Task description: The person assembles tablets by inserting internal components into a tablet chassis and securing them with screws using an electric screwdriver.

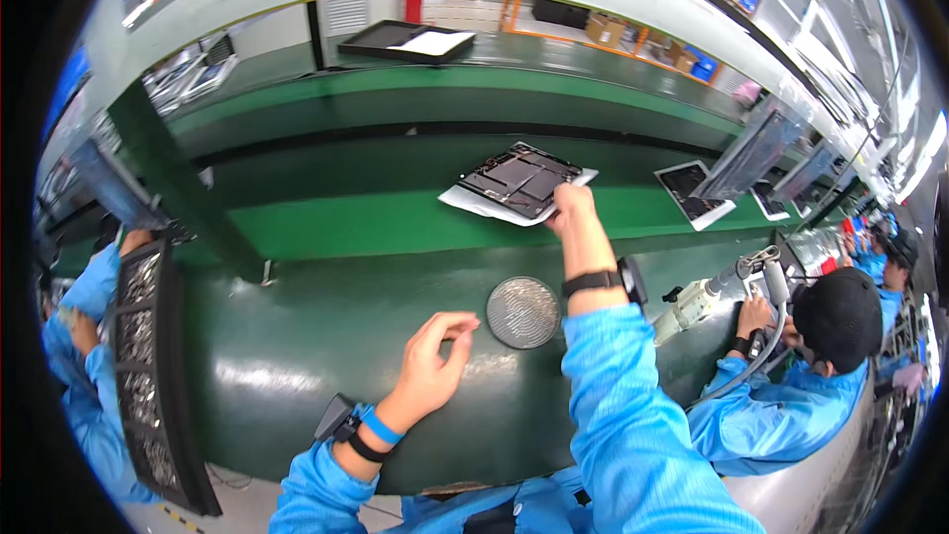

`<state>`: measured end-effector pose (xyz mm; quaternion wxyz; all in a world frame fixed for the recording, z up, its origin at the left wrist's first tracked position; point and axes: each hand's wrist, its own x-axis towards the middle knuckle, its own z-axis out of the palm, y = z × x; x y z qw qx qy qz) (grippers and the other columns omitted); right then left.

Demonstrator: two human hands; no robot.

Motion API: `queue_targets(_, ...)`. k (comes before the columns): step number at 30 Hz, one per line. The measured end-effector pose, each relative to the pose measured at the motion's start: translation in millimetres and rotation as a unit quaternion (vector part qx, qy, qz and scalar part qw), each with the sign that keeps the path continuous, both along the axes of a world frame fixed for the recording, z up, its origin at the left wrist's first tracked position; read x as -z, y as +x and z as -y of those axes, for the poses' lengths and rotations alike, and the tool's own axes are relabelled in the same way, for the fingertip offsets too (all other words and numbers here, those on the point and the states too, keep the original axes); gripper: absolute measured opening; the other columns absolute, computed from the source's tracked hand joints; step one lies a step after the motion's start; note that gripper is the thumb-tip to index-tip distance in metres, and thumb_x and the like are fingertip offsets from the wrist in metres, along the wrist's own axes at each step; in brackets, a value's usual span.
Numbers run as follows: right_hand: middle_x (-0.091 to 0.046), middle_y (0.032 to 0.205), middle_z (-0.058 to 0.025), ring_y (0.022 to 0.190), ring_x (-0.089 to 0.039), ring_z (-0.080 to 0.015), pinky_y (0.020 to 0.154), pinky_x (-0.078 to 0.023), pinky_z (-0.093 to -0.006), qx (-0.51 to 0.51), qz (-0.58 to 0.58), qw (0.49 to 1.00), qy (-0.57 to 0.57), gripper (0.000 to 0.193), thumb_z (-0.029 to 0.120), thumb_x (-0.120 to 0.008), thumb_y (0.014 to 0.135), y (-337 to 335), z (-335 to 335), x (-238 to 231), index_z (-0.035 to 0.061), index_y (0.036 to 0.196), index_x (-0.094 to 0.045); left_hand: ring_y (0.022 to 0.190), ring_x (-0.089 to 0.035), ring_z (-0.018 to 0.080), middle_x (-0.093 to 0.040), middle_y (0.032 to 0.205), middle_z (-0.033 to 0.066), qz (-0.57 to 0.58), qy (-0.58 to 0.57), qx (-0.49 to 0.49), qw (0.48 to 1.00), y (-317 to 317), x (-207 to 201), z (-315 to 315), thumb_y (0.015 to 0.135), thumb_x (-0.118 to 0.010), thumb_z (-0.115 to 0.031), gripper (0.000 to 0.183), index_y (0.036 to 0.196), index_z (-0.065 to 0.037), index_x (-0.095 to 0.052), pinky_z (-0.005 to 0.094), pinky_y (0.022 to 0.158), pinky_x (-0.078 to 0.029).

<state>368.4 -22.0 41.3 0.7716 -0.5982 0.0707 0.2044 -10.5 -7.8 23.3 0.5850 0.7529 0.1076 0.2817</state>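
Observation:
My right hand reaches out over the far part of the bench and grips the near right edge of an opened flat electronic device. The device's dark inner parts face up, and a white sheet shows beneath it. My fingertips are partly hidden below the edge. Nearer to me, my left hand hovers over the green bench with its fingers loosely curved, apart from the thumb; nothing shows in it. A round dish of small shiny pieces sits between my hands.
A black compartment tray of small metal parts stands at the left, beside another person's arms. At right, a co-worker sits near a jointed stand. Another opened device lies far right. A green post rises at left.

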Motion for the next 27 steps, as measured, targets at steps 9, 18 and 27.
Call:
queue_targets(9,-0.067,0.113,-0.0071,0.09,-0.072,-0.0182,0.071,-0.065,-0.037,-0.102,-0.027,0.978,0.179,0.029,0.017,-0.055,0.114,-319,58,-45,0.0082,0.14,-0.047,0.13,-0.064,0.0229,-0.066,0.139,0.0114,0.18,-0.44,-0.082,0.876,-62,-53,7,0.113,-0.058,-0.021,0.037,0.144,-0.001,-0.056,0.0421,0.114,-0.052)
queue_targets(18,-0.061,0.119,-0.0167,0.101,-0.063,-0.021,0.081,-0.055,-0.0323,-0.278,0.357,0.887,-0.097,0.042,0.006,-0.075,0.097,-370,223,-13,0.0,0.131,-0.051,0.116,-0.071,0.0227,-0.072,0.131,0.0138,0.016,-0.367,-0.222,0.903,-226,-31,32,0.102,-0.065,-0.008,0.045,0.144,0.005,-0.057,0.0372,0.104,-0.057)
queue_targets(27,-0.047,0.144,-0.0333,0.136,-0.046,-0.0517,0.117,-0.038,-0.0579,-0.014,0.534,0.677,-0.507,0.104,0.031,-0.095,0.077,-237,302,3,-0.0117,0.151,-0.037,0.117,-0.072,0.0238,-0.072,0.132,0.0169,-0.122,-0.395,-0.043,0.91,-191,-28,48,0.096,-0.073,-0.016,0.058,0.144,0.01,-0.056,0.0364,0.107,-0.053)
